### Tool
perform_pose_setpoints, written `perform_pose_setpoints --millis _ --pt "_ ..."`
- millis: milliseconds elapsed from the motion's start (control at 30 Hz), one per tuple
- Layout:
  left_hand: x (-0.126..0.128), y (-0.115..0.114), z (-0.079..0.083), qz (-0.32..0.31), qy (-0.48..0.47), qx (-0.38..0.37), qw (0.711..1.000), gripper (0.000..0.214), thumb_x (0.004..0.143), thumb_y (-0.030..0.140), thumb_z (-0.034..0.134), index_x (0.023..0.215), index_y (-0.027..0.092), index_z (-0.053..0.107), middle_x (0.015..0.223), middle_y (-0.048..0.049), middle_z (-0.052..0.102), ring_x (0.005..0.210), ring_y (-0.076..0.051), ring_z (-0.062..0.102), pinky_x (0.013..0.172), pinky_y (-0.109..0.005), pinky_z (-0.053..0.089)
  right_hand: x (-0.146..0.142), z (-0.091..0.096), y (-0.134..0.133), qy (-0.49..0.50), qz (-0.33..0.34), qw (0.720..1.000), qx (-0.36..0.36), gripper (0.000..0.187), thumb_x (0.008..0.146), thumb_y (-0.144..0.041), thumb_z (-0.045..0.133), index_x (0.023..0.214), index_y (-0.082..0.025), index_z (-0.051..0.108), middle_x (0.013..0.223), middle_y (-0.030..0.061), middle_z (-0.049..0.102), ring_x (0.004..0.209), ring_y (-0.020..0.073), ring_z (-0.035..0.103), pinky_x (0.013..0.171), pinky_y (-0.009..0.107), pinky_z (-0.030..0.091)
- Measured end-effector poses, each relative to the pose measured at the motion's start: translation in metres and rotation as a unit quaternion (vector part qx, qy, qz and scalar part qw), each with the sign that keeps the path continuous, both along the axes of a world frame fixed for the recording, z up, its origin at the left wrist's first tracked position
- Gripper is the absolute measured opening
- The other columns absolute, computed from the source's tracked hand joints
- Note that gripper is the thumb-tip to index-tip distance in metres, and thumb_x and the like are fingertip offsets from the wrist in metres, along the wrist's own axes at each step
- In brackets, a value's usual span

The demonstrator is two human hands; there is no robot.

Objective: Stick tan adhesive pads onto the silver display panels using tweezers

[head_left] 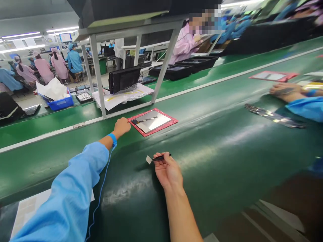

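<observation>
My left hand (122,127), reaching forward out of a blue sleeve, pinches the left corner of a red bubble-wrap sheet (168,124). On that sheet lies a flat, silvery display panel (158,121) with a dark flex strip across it. Palm up and nearer to me, my right hand (168,168) is closed round black tweezers (161,157). A small whitish sticker (148,159) is at the tweezers' left end, above the green bench and apart from the panel.
A white sheet with pale rectangles (29,208) lies at lower left. Metal shelf legs (97,77) rise beyond the white rail. At right, a co-worker's hand (286,91) rests near another red sheet (271,76) and dark strips (275,116). A blue bin (60,102) stands far left.
</observation>
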State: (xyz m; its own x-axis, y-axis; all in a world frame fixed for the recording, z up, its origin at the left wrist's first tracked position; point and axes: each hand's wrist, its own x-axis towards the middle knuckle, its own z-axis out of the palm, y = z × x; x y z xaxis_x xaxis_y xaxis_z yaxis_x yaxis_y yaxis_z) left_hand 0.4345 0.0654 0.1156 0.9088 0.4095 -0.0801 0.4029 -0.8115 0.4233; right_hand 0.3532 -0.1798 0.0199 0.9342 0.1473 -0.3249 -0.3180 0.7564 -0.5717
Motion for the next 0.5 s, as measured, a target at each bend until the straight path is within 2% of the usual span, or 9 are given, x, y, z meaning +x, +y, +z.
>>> perform_pose_setpoints --millis 100,233,333,500 --pt "0.038 0.008 -0.020 -0.004 0.015 0.025 1.000 0.039 0.100 0.044 0.064 0.128 0.016 0.063 0.129 -0.0106 0.065 0.115 -0.024 0.065 0.100 -0.047 0.057 -0.002 0.000 -0.001 -0.006 -0.004 1.000 -0.008 0.032 0.084 -0.033 0.089 0.090 -0.016 0.062 0.087 0.0040 0.068 0.078 0.0165 0.069 0.071 0.026 0.063" --pt "0.075 0.015 -0.031 -0.032 0.032 0.051 0.998 0.047 0.100 0.046 0.064 0.137 0.018 0.058 0.142 -0.0126 0.058 0.127 -0.028 0.059 0.108 -0.053 0.052 -0.004 0.002 0.001 -0.002 -0.004 1.000 -0.006 0.041 0.077 -0.037 0.094 0.090 -0.016 0.062 0.087 0.0037 0.069 0.077 0.0170 0.069 0.068 0.027 0.063" --pt "0.090 0.018 -0.035 -0.045 0.069 0.060 0.995 0.053 0.098 0.047 0.067 0.141 0.019 0.056 0.148 -0.0135 0.053 0.135 -0.032 0.053 0.112 -0.057 0.048 -0.005 0.003 0.005 -0.001 0.002 1.000 -0.004 0.046 0.071 -0.039 0.098 0.091 -0.017 0.062 0.088 0.0042 0.069 0.077 0.0179 0.069 0.069 0.028 0.063" --pt "0.103 0.022 -0.037 -0.018 0.131 0.064 0.989 0.056 0.096 0.045 0.069 0.143 0.019 0.054 0.154 -0.0140 0.047 0.140 -0.034 0.048 0.115 -0.060 0.044 -0.007 -0.002 0.009 -0.008 0.016 1.000 -0.016 0.049 0.069 -0.042 0.098 0.091 -0.018 0.062 0.088 0.0048 0.070 0.078 0.0193 0.070 0.070 0.029 0.064"
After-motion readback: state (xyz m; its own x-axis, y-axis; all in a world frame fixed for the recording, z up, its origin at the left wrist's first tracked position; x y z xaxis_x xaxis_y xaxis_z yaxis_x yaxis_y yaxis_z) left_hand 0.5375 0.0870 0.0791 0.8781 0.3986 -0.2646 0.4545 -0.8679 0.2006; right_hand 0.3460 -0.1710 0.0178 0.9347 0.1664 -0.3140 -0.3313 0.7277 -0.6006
